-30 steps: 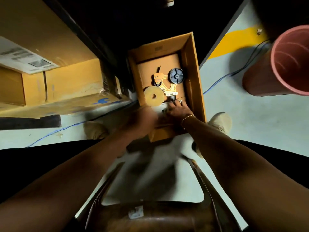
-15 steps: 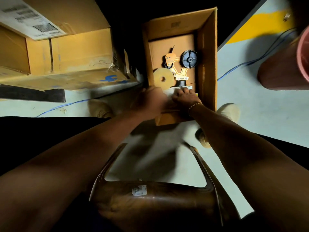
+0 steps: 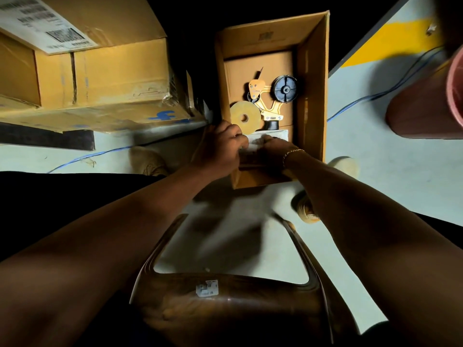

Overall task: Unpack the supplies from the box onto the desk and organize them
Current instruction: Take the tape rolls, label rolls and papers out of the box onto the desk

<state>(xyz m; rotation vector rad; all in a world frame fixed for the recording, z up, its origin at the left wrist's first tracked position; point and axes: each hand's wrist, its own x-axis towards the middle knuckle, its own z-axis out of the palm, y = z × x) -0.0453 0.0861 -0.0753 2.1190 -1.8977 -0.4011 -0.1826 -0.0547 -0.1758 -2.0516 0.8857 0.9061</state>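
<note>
An open cardboard box (image 3: 314, 78) stands on the floor below me. Inside lie a yellow tape dispenser (image 3: 266, 101) with a black wheel, a brown tape roll (image 3: 245, 118) and a white stack of papers (image 3: 273, 136) at the near end. My left hand (image 3: 220, 146) curls its fingers on the left edge of the stack. On the stack's right part sits my right hand (image 3: 275, 150), wearing a gold bracelet, fingers bent over it. Much of the stack is hidden under both hands.
A large sealed carton (image 3: 82, 66) with a shipping label sits at the left. A pink-brown bin (image 3: 431, 96) stands at the right. A dark wooden chair (image 3: 225, 304) is right under me. Blue cables (image 3: 375, 96) run across the pale floor, and my shoes (image 3: 343, 165) flank the box.
Both hands have reached deeper into the box's near end and closed on the white stack. The view has tilted down toward the chair.
</note>
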